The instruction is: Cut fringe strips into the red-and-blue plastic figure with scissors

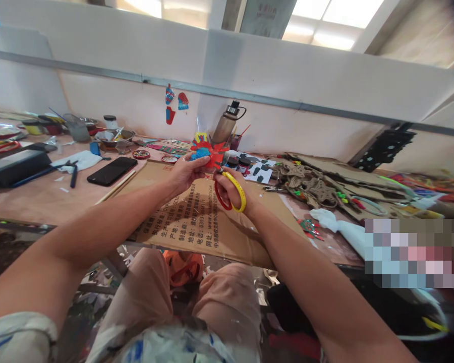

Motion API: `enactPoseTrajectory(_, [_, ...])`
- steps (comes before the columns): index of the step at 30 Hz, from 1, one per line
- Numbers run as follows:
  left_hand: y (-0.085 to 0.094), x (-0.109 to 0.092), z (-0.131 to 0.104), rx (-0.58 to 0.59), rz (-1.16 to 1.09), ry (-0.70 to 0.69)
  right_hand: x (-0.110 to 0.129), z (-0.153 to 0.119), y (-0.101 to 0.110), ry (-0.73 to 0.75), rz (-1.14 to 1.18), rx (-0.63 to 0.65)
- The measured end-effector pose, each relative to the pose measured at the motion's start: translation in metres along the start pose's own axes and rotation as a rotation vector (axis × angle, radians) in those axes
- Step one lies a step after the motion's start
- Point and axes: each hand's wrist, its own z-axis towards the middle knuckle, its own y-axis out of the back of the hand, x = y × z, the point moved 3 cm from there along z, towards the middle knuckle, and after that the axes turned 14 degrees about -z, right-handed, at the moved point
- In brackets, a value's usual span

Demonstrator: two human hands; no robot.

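over printed cardboard [196, 222], scissors [230, 194] snip jagged cutout [209, 151].

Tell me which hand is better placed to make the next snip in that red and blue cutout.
Right. The right hand already has its fingers through the scissors, blades pointing at the red and blue cutout. The left hand holds the cutout steady, so it looks committed to supporting.
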Motion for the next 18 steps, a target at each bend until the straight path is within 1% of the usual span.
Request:
enactPoseTrajectory(8, [0.0003, -0.0004, 0.0014, -0.004, -0.01, 0.006, 0.0041, -0.0016, 0.0007, -0.012, -0.021, 0.03])
enactPoseTrajectory(12, [0.0011, -0.0006, 0.0022, 0.007, -0.013, 0.003, 0.0071, -0.0029, 0.0016, 0.002, -0.043, 0.021])
enactPoseTrajectory(18, [0.0051, -0.0018, 0.0044, -0.036, -0.027, -0.021, 0.0051, -0.0031, 0.0021, 0.01, -0.083, -0.01])
